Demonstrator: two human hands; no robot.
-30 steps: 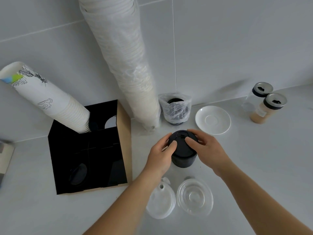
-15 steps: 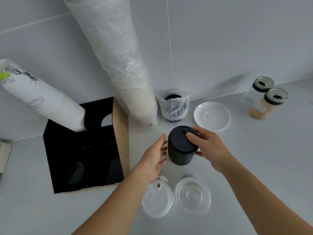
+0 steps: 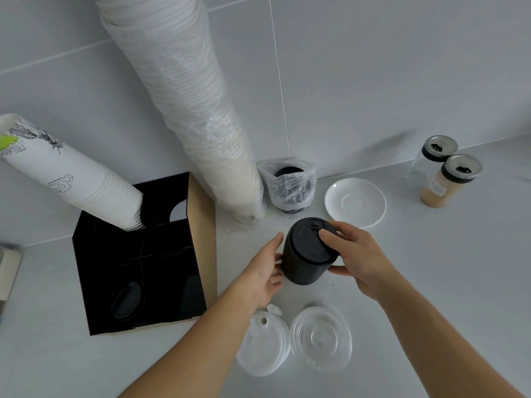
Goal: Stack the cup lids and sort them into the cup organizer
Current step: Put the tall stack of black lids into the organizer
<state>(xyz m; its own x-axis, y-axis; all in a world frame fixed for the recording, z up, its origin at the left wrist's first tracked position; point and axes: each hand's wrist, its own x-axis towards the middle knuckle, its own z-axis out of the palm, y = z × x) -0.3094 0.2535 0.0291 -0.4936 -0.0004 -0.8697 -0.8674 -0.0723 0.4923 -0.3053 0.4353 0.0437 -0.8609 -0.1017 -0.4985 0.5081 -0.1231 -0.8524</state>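
Observation:
A stack of black cup lids [image 3: 304, 254] is lifted off the counter and tilted. My right hand [image 3: 359, 259] grips it from the right, fingers over the top lid and thumb on its side. My left hand [image 3: 265, 268] cups the stack's left side with fairly straight fingers. The black cup organizer [image 3: 138, 254] stands to the left; one black lid [image 3: 126, 300] lies in its front compartment, and a tilted stack of printed paper cups [image 3: 66, 173] sits in the back. Two piles of clear lids [image 3: 263, 343] [image 3: 320, 338] lie near the front edge.
A tall wrapped stack of white cups [image 3: 184, 104] leans against the wall. More black lids in a plastic bag [image 3: 290, 188] stand behind the hands, a white saucer [image 3: 355, 202] beside them. Two jars with metal lids [image 3: 442, 176] stand at the far right.
Both hands have raised the black lid stack off the counter and tilted it. My left hand slid from the top edge down to the stack's left side.

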